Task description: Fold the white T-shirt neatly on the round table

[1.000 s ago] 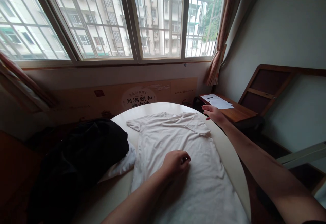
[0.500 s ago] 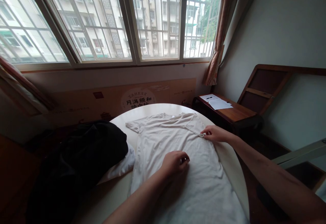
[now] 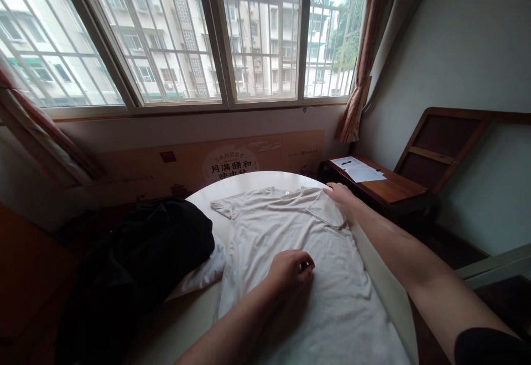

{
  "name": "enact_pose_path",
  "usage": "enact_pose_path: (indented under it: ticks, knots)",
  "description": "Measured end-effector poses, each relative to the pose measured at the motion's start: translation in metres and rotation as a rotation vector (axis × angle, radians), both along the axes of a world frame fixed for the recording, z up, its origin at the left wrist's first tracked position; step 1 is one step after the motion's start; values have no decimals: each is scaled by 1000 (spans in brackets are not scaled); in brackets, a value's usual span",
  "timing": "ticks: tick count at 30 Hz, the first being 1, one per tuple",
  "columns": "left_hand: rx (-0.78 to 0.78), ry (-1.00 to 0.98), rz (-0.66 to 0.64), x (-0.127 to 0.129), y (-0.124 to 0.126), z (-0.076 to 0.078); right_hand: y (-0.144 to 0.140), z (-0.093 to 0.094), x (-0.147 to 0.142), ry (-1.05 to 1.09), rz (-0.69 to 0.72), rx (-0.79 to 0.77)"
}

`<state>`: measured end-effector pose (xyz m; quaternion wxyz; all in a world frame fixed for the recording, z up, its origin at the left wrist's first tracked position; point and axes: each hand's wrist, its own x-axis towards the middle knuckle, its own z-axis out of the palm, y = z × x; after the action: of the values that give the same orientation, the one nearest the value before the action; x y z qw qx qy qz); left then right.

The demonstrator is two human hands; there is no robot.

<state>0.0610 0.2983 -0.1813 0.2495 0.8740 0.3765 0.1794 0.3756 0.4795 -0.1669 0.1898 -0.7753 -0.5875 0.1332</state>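
A white T-shirt (image 3: 282,227) lies spread over the round white table (image 3: 265,177), its collar toward the window. Loosely curled, my left hand (image 3: 292,270) is over the middle of the shirt, a small gap showing between thumb and fingers and no cloth visible in it. My right hand (image 3: 340,192) is at the shirt's far right shoulder, fingers stretched along the edge; its fingertips are partly hidden. Beside that hand, the right sleeve (image 3: 332,213) lies against the shirt body.
Heaped dark cloth (image 3: 161,249) and a white bundle (image 3: 205,262) sit left of the shirt. A wooden side table (image 3: 398,185) with white papers (image 3: 360,170) stands at the right. Beyond the table are a printed board (image 3: 269,146) and a barred window (image 3: 265,44).
My right hand has let go of the sleeve edge and moved up to the shoulder. The sleeve lies flatter now. My left hand keeps its place over the shirt.
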Motion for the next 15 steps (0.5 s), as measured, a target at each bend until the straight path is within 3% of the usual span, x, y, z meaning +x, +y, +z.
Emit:
enact_pose_path:
  ticks: [6, 10, 13, 15]
  knots:
    - [2, -15, -9, -1, -1, -2, 4, -29, -18, -73, -93, -59]
    - [-7, -23, -21, 0, -4, -1, 3, -37, -19, -72, -133, -66]
    - [-69, -39, -41, -2, 4, 12, 3, -37, -18, -62, -125, -57]
    - [-46, -14, 78, -8, 21, 28, 2, -37, -16, -58, -117, -49]
